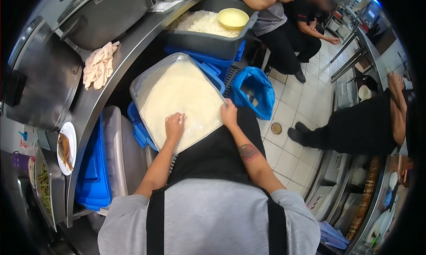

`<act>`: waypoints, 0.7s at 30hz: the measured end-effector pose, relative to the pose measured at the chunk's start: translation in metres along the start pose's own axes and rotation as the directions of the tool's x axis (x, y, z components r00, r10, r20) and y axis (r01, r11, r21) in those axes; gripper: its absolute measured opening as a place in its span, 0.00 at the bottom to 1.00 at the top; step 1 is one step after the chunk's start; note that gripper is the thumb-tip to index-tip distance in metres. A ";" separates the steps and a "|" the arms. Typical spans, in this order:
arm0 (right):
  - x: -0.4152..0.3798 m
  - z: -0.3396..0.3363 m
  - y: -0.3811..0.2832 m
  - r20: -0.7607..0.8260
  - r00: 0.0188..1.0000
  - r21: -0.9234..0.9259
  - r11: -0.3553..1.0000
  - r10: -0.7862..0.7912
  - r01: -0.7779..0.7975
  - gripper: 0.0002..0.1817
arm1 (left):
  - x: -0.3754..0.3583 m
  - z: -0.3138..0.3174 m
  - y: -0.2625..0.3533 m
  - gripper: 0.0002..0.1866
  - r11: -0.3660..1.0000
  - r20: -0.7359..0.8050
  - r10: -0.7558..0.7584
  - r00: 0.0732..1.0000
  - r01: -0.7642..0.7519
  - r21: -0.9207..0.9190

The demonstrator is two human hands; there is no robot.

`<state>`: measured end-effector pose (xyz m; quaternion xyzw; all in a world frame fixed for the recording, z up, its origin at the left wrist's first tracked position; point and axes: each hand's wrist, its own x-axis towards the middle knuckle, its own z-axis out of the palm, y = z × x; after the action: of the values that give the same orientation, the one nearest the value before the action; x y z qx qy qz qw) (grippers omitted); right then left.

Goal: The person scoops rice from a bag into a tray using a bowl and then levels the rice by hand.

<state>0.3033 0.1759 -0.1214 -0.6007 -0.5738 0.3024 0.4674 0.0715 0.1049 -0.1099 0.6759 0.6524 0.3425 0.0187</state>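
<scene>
A clear plastic bin (137,81) in front of me holds a broad heap of pale, fine grains (177,90) that look like uncooked rice. My left hand (175,125) is over the near part of the heap with its fingers curled closed; what they hold, if anything, is hidden. At the bin's right corner, my right hand (229,113) grips the rim, fingers wrapped round it. Blue plastic lids or bins (208,73) show beneath and behind the clear bin.
A grey tub (208,41) of white rice with a yellow bowl (233,18) stands beyond. Beside it is a blue-lined bin (253,93). Left, a steel counter (113,75) carries pots, a cloth (101,65) and a fish plate (66,135). Other people are at the right on the tiled floor (288,99).
</scene>
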 end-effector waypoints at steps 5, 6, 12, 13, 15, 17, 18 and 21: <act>0.001 0.000 0.001 0.014 0.999 -0.002 1.000 0.030 -0.030 0.16 | 0.001 -0.002 0.005 0.09 0.996 -0.055 -0.055 0.997 0.050 -0.079; 0.001 0.000 0.000 0.024 0.998 0.004 0.999 0.053 -0.053 0.16 | 0.001 -0.002 0.005 0.08 0.995 -0.070 -0.051 0.996 0.045 -0.088; 0.000 -0.001 -0.002 0.038 0.999 -0.036 0.999 0.038 -0.036 0.16 | 0.001 -0.002 0.005 0.05 0.992 -0.049 -0.116 0.992 0.114 -0.045; 0.001 -0.001 -0.002 0.040 0.999 -0.036 0.999 0.036 -0.035 0.16 | 0.001 -0.003 0.007 0.06 0.994 -0.060 -0.098 0.993 0.100 0.033; 0.000 -0.001 -0.002 0.023 0.999 -0.032 0.999 0.022 -0.021 0.16 | 0.000 -0.005 0.010 0.08 0.987 -0.076 -0.137 0.988 0.142 0.073; 0.000 0.000 0.000 0.021 1.000 -0.036 0.999 0.013 -0.012 0.16 | 0.001 -0.008 0.014 0.10 0.977 -0.091 -0.174 0.981 0.183 0.112; 0.000 0.000 0.001 0.019 1.000 -0.040 0.999 0.002 -0.001 0.16 | 0.001 -0.009 0.016 0.13 0.963 -0.090 -0.202 0.975 0.215 0.162; 0.000 0.000 0.000 0.016 1.000 -0.047 0.999 0.005 -0.004 0.16 | 0.001 -0.006 0.017 0.17 0.937 -0.115 -0.225 0.967 0.248 0.246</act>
<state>0.3039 0.1759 -0.1217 -0.6102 -0.5831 0.2949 0.4480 0.0835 0.1008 -0.0962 0.5740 0.7681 0.2782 -0.0562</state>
